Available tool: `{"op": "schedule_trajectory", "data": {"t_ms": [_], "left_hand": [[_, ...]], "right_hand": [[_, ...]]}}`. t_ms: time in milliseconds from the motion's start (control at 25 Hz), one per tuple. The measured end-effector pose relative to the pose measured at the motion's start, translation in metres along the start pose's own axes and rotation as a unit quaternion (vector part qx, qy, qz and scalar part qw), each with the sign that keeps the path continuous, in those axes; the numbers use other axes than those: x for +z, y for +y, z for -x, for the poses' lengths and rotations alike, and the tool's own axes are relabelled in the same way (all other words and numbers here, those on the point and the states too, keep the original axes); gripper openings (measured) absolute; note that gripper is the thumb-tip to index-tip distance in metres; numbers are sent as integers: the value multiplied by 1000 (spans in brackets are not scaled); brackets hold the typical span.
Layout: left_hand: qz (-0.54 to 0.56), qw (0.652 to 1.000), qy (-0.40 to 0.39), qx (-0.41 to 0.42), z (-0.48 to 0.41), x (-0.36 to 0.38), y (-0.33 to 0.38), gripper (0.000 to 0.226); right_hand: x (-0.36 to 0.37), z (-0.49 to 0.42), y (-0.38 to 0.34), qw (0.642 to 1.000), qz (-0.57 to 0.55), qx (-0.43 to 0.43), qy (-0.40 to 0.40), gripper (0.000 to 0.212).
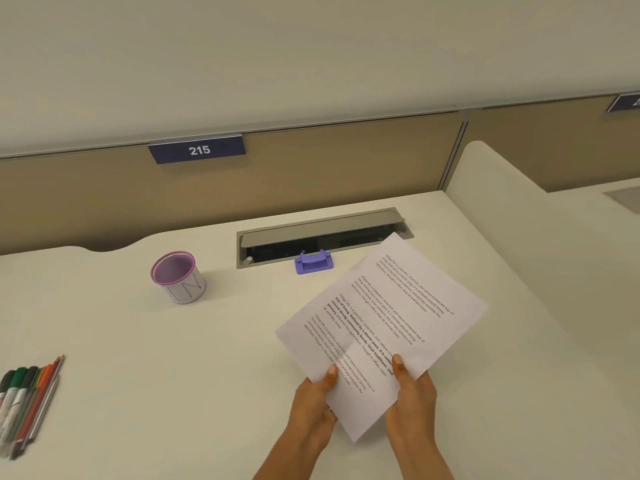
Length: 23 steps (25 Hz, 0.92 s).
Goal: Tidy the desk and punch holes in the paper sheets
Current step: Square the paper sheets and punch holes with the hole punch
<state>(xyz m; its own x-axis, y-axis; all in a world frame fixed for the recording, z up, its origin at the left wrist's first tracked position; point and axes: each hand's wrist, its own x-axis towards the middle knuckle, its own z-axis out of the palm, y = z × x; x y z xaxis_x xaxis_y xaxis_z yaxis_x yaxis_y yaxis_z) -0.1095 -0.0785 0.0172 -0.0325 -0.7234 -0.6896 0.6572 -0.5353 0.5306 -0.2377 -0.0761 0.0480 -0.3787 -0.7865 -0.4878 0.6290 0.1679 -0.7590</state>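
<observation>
Printed paper sheets (pixel 384 323) are held above the white desk (pixel 173 358), tilted so their far corner points toward the back right. My left hand (pixel 313 403) grips their near left edge with the thumb on top. My right hand (pixel 414 393) grips the near right edge the same way. A small purple hole punch (pixel 313 263) sits on the desk beyond the sheets, right at the front lip of the cable tray. A purple mesh pen cup (pixel 178 277) with a white paper label stands empty at the left. Several markers and pencils (pixel 26 403) lie loose at the desk's left edge.
A grey cable tray (pixel 322 233) with its lid raised is set into the back of the desk. A tan partition (pixel 104 199) carries a plate reading 215 (pixel 197 149). A white side divider (pixel 540 244) bounds the desk on the right.
</observation>
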Motion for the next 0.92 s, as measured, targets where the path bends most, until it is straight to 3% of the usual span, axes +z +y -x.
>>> {"op": "schedule_trajectory", "data": {"t_ms": [200,320,400,480,560,720,840,920], "left_hand": [[-81,996,-18,-22,-21,5,21,23],[-130,989,45,51,-52,8,60,18],[-213,960,114,139,-81,14,90,21],[-373,883,166,232,-112,26,117,23],[-547,760,176,302,-143,42,137,33],[-762,555,118,312,-191,59,157,61],[-826,457,118,308,-202,58,157,57],[-830,445,120,314,-198,55,153,52]], "right_hand": [[-14,-30,-11,1000,5,11,12,25],[-23,-49,-23,999,3,19,26,27],[-29,-60,-30,999,5,23,32,29],[-34,-69,-35,999,10,25,40,28],[-36,-75,-37,998,19,27,44,27],[-42,-83,-36,998,19,34,46,29],[-48,-85,-34,998,17,37,49,30],[-50,-84,-33,998,21,37,50,29]]}}
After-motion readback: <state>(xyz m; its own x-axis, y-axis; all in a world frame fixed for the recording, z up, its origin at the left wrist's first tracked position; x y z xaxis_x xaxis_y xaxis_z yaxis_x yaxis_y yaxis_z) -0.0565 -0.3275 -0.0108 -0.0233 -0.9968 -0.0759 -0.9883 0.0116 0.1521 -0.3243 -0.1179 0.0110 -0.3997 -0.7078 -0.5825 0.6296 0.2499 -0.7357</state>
